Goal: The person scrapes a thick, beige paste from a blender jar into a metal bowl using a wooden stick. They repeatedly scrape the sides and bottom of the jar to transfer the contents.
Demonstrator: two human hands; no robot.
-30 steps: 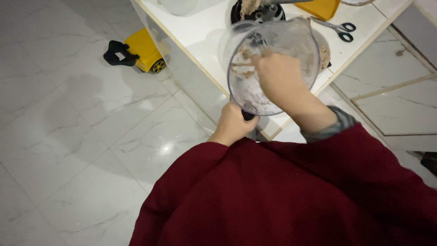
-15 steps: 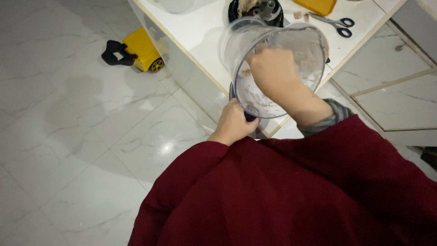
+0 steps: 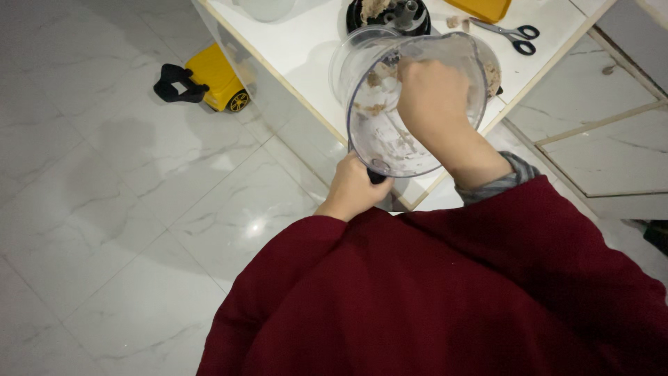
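My left hand (image 3: 353,188) grips the dark handle of a clear plastic blender jar (image 3: 379,132), which is tilted with its mouth towards me over the edge of the white table (image 3: 306,49). My right hand (image 3: 435,97) is reaching inside the jar, fingers bent among beige paste smeared on the wall. Whether those fingers hold anything is hidden. Both arms wear dark red sleeves.
On the table behind the jar lie a black blade base (image 3: 390,14) with paste on it, black-handled scissors (image 3: 511,35) and a yellow object (image 3: 480,7). A yellow toy vehicle (image 3: 209,80) sits on the grey marble floor to the left. Pale cabinets stand at the right.
The view has shifted a little, and the jar sits slightly higher and more tilted. My right hand has moved deeper into the jar. My left hand keeps its grip.
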